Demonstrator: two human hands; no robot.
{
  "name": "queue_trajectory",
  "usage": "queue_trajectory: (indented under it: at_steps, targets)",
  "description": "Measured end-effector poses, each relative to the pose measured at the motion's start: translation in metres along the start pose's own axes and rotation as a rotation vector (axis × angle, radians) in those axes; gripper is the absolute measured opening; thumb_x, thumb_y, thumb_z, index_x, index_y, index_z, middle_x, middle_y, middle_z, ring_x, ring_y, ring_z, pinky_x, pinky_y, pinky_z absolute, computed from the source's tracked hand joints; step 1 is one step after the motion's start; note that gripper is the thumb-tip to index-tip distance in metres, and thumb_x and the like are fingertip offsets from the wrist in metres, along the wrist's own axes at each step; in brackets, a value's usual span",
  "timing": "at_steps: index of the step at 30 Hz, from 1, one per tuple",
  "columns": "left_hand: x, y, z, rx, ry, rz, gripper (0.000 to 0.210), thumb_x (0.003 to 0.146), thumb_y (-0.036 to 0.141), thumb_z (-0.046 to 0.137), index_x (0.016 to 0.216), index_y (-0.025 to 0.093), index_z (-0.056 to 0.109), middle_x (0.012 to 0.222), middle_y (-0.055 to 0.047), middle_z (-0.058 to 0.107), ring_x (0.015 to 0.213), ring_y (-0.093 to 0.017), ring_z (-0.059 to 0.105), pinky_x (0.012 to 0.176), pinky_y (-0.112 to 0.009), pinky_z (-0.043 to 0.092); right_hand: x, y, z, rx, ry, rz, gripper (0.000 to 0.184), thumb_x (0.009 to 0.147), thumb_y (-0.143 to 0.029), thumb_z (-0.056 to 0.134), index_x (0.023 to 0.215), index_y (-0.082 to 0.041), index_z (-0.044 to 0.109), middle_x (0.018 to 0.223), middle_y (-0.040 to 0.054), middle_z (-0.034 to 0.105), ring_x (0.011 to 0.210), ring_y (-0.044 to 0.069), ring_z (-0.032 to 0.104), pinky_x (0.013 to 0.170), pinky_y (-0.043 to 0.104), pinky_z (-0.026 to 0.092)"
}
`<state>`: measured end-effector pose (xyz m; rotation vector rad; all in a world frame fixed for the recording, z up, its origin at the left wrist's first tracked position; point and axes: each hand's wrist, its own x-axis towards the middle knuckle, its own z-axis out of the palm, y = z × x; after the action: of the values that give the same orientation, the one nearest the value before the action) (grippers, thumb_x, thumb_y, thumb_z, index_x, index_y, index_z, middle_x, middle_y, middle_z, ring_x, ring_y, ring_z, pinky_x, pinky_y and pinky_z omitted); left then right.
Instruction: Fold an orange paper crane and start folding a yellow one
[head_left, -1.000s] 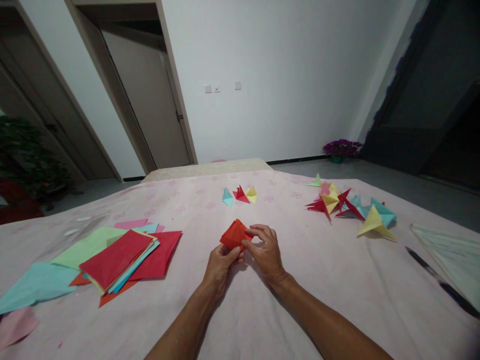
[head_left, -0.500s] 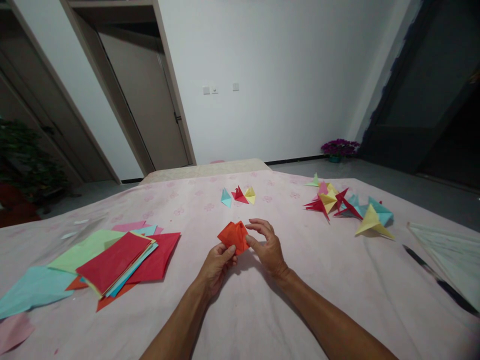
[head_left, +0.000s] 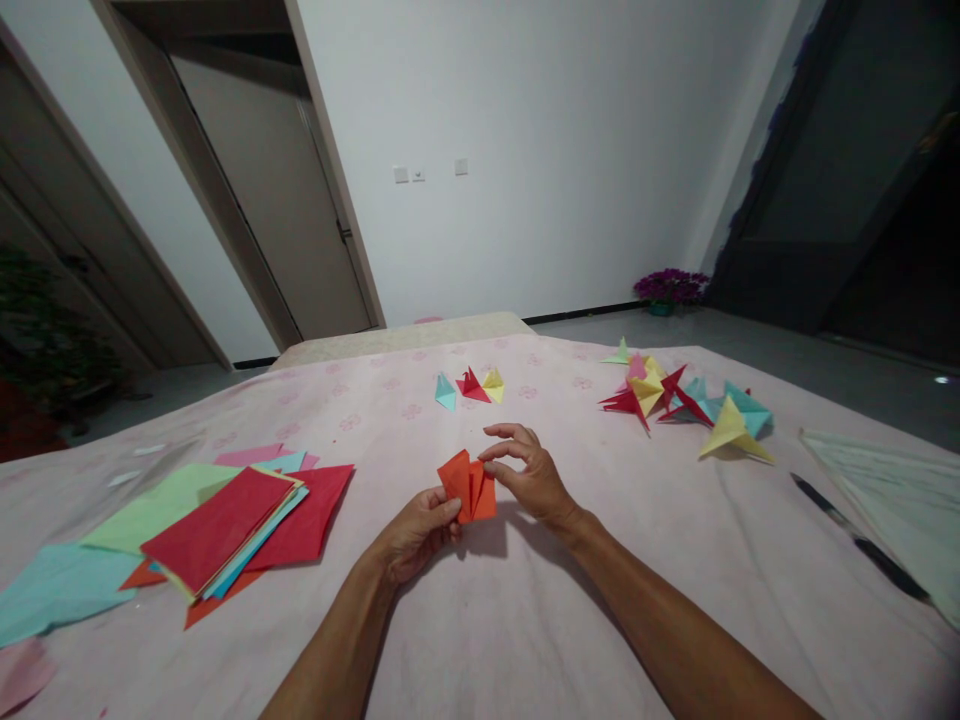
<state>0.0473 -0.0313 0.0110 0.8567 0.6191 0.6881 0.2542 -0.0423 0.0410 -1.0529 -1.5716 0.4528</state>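
A small folded sheet of orange origami paper (head_left: 466, 488) is held up just above the pink cloth, its flaps partly spread. My left hand (head_left: 421, 525) pinches its lower left edge between thumb and fingers. At the upper right corner, my right hand (head_left: 534, 477) grips a flap between thumb and index finger, the other fingers raised. Beyond the hands stand three small folded paper pieces: a light blue one (head_left: 445, 391), a red one (head_left: 473, 385) and a yellow one (head_left: 493, 386).
Stacked coloured paper (head_left: 225, 525) lies at the left. Several folded paper figures (head_left: 652, 390) are heaped at the right, near a black pen (head_left: 859, 535) and a clear plastic sheet (head_left: 892, 490). A pink flowered cloth (head_left: 600, 620) covers the table.
The orange paper has turned and its flaps have opened out into separate folds. My right thumb and index finger have come together on its upper right corner. The view has shifted slightly.
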Motion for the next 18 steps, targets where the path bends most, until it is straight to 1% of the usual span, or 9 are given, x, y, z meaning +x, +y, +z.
queue_trajectory:
  at_steps: [6, 11, 14, 16, 18]
  targets:
    - [-0.0018, 0.0002, -0.0064, 0.022, -0.032, -0.016, 0.039, 0.069, 0.033, 0.086, 0.096, 0.009, 0.072, 0.075, -0.004, 0.066, 0.054, -0.006, 0.053, 0.058, -0.019, 0.045, 0.0013, -0.0007, -0.0022, -0.011, -0.062, 0.032, 0.008, 0.082, -0.024, 0.068, 0.078, -0.027, 0.074, 0.118, 0.0036, 0.064, 0.116, 0.023, 0.052, 0.104, 0.047, 0.036]
    - [-0.0037, 0.0035, -0.0064, 0.027, -0.065, -0.025, 0.037, 0.067, 0.033, 0.087, 0.091, 0.009, 0.072, 0.076, -0.005, 0.066, 0.054, -0.006, 0.053, 0.058, -0.019, 0.043, 0.0033, -0.0020, -0.0042, -0.002, -0.135, 0.083, 0.010, 0.083, -0.027, 0.066, 0.076, -0.025, 0.073, 0.122, 0.0041, 0.064, 0.117, 0.023, 0.051, 0.105, 0.047, 0.035]
    - [-0.0054, 0.0063, -0.0043, 0.041, -0.085, -0.032, 0.036, 0.065, 0.034, 0.088, 0.085, 0.009, 0.071, 0.072, -0.004, 0.065, 0.053, -0.006, 0.051, 0.056, -0.020, 0.042, 0.0049, -0.0042, -0.0071, 0.027, -0.190, 0.089, 0.014, 0.084, -0.032, 0.065, 0.075, -0.025, 0.073, 0.119, 0.0042, 0.067, 0.116, 0.023, 0.053, 0.104, 0.047, 0.037]
    - [-0.0058, 0.0068, -0.0038, 0.042, -0.089, -0.032, 0.037, 0.065, 0.033, 0.088, 0.087, 0.009, 0.072, 0.070, -0.003, 0.064, 0.054, -0.007, 0.051, 0.057, -0.020, 0.042, 0.0057, -0.0063, -0.0085, 0.058, -0.219, 0.112, 0.018, 0.086, -0.036, 0.064, 0.075, -0.025, 0.074, 0.118, 0.0045, 0.068, 0.115, 0.024, 0.055, 0.104, 0.047, 0.038]
    - [-0.0055, 0.0062, -0.0044, 0.037, -0.085, -0.028, 0.038, 0.065, 0.033, 0.088, 0.090, 0.009, 0.072, 0.069, -0.003, 0.063, 0.054, -0.007, 0.051, 0.058, -0.021, 0.044, 0.0062, -0.0087, -0.0090, 0.094, -0.244, 0.142, 0.025, 0.090, -0.041, 0.058, 0.079, -0.026, 0.075, 0.117, 0.0050, 0.068, 0.113, 0.024, 0.057, 0.103, 0.047, 0.039]
